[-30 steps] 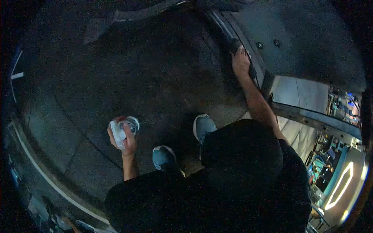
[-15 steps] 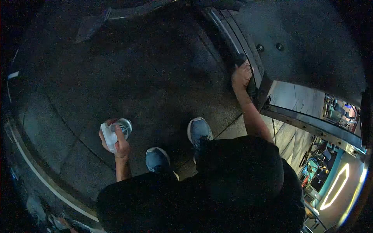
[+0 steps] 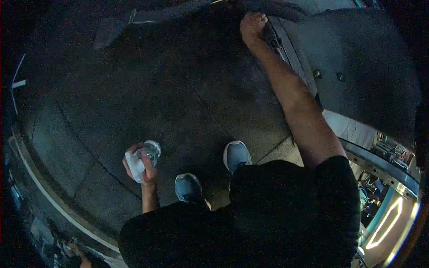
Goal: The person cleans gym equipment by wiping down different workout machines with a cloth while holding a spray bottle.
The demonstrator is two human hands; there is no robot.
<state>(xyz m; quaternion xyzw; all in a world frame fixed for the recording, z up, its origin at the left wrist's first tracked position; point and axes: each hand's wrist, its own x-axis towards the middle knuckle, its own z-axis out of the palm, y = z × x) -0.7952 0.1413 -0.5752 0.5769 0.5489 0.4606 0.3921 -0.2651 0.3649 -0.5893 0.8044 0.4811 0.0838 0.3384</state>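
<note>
My left hand point(image 3: 147, 170) is wrapped round the neck of a clear spray bottle point(image 3: 153, 151) with a white trigger head point(image 3: 134, 166), low over the dark floor. My right arm stretches forward, and my right hand point(image 3: 253, 27) is closed at the far end of a long dark edge strip point(image 3: 279, 42) beside a grey panel point(image 3: 357, 49). What its fingers hold, if anything, is too dark to make out.
My two blue shoes point(image 3: 237, 156) stand on the dark jointed floor point(image 3: 178, 107). To the right is a metal frame rail point(image 3: 380, 165) and a lit hexagonal lamp point(image 3: 385, 222). Another person's arm point(image 3: 80, 255) shows at the lower left.
My right hand has slid forward and left along the edge strip, from its near end to its far end. The left hand still holds the spray bottle, slightly shifted in view.
</note>
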